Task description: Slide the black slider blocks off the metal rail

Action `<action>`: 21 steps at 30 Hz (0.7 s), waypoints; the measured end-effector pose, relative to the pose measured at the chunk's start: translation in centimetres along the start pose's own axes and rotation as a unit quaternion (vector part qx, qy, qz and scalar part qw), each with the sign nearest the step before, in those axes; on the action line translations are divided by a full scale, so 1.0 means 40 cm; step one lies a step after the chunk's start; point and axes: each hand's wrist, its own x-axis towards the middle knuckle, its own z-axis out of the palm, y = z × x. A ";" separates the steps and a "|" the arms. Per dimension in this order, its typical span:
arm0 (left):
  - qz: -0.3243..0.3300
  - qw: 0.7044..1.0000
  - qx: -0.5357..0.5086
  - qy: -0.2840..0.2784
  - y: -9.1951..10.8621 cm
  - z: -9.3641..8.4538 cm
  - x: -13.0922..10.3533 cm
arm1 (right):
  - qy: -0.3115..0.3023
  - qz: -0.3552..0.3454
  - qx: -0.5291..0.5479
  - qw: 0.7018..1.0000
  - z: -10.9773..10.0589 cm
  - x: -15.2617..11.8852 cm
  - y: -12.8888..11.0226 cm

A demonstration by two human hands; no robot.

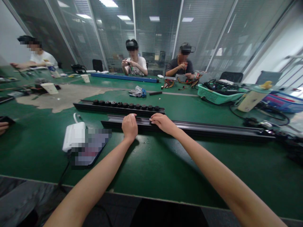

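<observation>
A long black channel rail (213, 127) with a shiny inner face lies across the green table in front of me. My left hand (130, 126) is closed over the rail near its left end, thumb and fingers gripping its edge. My right hand (163, 123) rests on the same rail a little to the right, its fingers pinched on a small dark part (151, 121) in the channel. Most of that part is hidden by my fingertips. Just behind lies a second black rail (113, 108), with a row of several round black pieces (131, 106) along it.
On the left are a white charger (73, 135) and a phone (94, 148). Farther back lie a crumpled glove (137, 91), a short black bar (155, 93) and a blue rail (125, 77). A green basket (210, 94) of cables and a cream bottle (252, 99) stand right. Other people sit opposite.
</observation>
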 end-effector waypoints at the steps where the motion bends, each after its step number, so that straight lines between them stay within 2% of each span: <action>1: 0.000 1.000 0.000 -0.001 0.000 -0.001 0.000 | 0.000 -0.001 -0.001 1.000 -0.002 -0.002 0.002; 21: 0.008 1.000 -0.004 0.000 -0.002 0.000 0.001 | 0.008 -0.013 0.013 1.000 -0.036 -0.038 0.023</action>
